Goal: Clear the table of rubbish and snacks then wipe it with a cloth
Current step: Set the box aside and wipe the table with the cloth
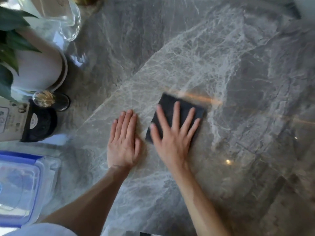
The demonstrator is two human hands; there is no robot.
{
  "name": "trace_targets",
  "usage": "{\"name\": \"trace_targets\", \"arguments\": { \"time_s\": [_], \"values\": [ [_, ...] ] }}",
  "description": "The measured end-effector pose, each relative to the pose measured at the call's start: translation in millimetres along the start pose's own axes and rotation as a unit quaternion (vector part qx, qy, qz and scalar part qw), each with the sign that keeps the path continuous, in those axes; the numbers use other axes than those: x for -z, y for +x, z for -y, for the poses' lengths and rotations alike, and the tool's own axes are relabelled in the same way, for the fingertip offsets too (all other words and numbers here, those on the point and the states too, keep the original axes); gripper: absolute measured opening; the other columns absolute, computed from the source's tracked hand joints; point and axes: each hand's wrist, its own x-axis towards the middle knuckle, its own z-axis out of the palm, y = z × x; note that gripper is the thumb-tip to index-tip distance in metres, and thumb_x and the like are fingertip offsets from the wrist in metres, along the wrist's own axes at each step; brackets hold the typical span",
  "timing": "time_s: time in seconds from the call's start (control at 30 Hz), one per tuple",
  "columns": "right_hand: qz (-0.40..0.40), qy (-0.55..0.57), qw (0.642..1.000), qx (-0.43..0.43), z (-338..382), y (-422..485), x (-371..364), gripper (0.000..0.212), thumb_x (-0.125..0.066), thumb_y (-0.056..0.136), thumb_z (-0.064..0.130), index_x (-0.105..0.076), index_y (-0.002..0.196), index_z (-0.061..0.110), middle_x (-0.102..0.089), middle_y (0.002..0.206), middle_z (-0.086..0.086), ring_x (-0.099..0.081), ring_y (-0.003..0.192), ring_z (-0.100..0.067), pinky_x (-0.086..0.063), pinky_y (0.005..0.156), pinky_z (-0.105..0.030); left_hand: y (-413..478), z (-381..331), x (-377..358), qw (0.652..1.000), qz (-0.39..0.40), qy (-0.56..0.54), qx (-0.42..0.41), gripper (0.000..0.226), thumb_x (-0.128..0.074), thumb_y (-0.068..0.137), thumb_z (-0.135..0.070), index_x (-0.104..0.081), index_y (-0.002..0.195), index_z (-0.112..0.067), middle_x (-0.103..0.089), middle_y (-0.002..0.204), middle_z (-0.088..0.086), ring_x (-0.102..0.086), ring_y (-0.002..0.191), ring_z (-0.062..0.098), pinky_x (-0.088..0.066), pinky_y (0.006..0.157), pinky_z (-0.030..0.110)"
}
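Note:
A dark folded cloth (168,106) lies flat on the grey marble table (238,82) near the middle. My right hand (172,135) presses down on the cloth with its fingers spread wide, covering most of it. My left hand (123,142) rests flat on the bare table just left of the cloth, fingers together, holding nothing. The picture is blurred around the right hand.
Along the left edge stand a white plant pot (39,70) with green leaves, a clear glass vase (69,23), a small glass jar of toothpicks (46,99), a carton with a black end (34,123) and a clear box with a blue lid (22,186).

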Motion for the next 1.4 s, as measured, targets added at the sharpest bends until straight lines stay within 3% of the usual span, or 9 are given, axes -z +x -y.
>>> {"name": "trace_targets", "arguments": {
  "time_s": [0.13,0.3,0.47,0.6,0.83,0.97,1.1,1.3,1.4],
  "values": [
    [0.072,-0.044,0.996,0.016,-70.0,-57.6,15.9,0.064,-0.031,0.090,0.071,-0.014,0.149,0.051,-0.013,0.164,-0.001,-0.005,0.150,-0.042,-0.012,0.116,-0.065,1.5,-0.8,0.3,1.000,0.005,0.002,0.007,0.069,-0.035,0.085,-0.023,-0.028,0.152,-0.010,-0.023,0.162,0.005,-0.015,0.153,0.018,-0.014,0.125,0.043],
    [0.011,-0.012,0.983,-0.183,-81.3,62.6,14.5,0.062,-0.022,0.092,0.069,-0.023,0.149,0.046,-0.018,0.162,-0.007,-0.010,0.146,-0.050,-0.014,0.111,-0.069,2.0,-0.6,0.8,1.000,0.009,0.001,0.006,0.068,-0.035,0.084,-0.024,-0.031,0.151,-0.009,-0.025,0.161,0.006,-0.016,0.152,0.019,-0.016,0.125,0.044],
    [0.002,-0.003,0.999,0.038,-5.8,2.8,0.3,0.059,-0.031,0.093,0.064,-0.019,0.149,0.049,-0.018,0.163,-0.003,-0.006,0.148,-0.046,-0.012,0.113,-0.068,0.0,-2.8,2.6,1.000,0.005,0.001,-0.002,0.066,-0.031,0.087,-0.024,-0.031,0.151,-0.009,-0.026,0.161,0.007,-0.017,0.152,0.019,-0.017,0.124,0.044],
    [0.074,-0.035,0.984,0.161,-72.1,-84.7,14.9,0.062,-0.035,0.090,0.068,-0.018,0.148,0.052,-0.013,0.164,-0.001,-0.005,0.149,-0.043,-0.018,0.112,-0.067,0.5,-1.9,1.3,1.000,-0.001,0.004,0.002,0.068,-0.032,0.086,-0.023,-0.028,0.152,-0.011,-0.024,0.162,0.006,-0.014,0.153,0.019,-0.014,0.125,0.042],
    [-0.017,-0.014,0.991,-0.130,-68.8,76.4,8.2,0.057,-0.026,0.094,0.064,-0.029,0.148,0.044,-0.025,0.160,-0.010,-0.016,0.144,-0.052,-0.014,0.112,-0.069,-0.3,4.3,-6.9,1.000,-0.004,0.011,-0.007,0.069,-0.033,0.086,-0.025,-0.026,0.153,-0.012,-0.021,0.163,0.004,-0.016,0.153,0.020,-0.015,0.125,0.044],
    [-0.001,-0.006,0.998,0.064,-18.0,20.5,3.9,0.058,-0.030,0.094,0.063,-0.019,0.149,0.048,-0.018,0.163,-0.004,-0.006,0.148,-0.045,-0.011,0.115,-0.066,-0.9,1.3,-0.9,1.000,-0.002,0.009,-0.011,0.067,-0.031,0.087,-0.024,-0.027,0.153,-0.010,-0.022,0.163,0.006,-0.016,0.152,0.021,-0.014,0.125,0.044],
    [0.083,-0.055,0.979,0.177,-103.9,-51.1,20.1,0.062,-0.027,0.092,0.068,-0.013,0.150,0.049,-0.006,0.165,-0.001,-0.003,0.151,-0.039,-0.019,0.114,-0.064,0.7,-3.9,2.5,1.000,0.005,0.008,0.003,0.068,-0.034,0.085,-0.021,-0.028,0.152,-0.010,-0.024,0.162,0.006,-0.015,0.153,0.020,-0.016,0.124,0.044],
    [0.020,-0.022,0.992,-0.122,-131.1,81.9,20.7,0.063,-0.019,0.093,0.066,-0.015,0.151,0.043,-0.014,0.163,-0.010,-0.008,0.147,-0.048,-0.013,0.113,-0.069,1.4,-4.5,4.3,1.000,0.012,0.014,0.012,0.067,-0.035,0.084,-0.020,-0.032,0.150,-0.008,-0.026,0.161,0.008,-0.017,0.152,0.022,-0.016,0.124,0.044],
    [0.005,-0.003,1.000,0.009,-40.8,66.2,9.2,0.061,-0.025,0.095,0.063,-0.017,0.152,0.042,-0.013,0.163,-0.009,-0.004,0.147,-0.049,-0.010,0.114,-0.068,1.1,-5.5,5.3,1.000,0.019,0.012,0.010,0.066,-0.032,0.086,-0.021,-0.031,0.151,-0.008,-0.025,0.161,0.007,-0.017,0.152,0.021,-0.016,0.124,0.044]
  ]
}}
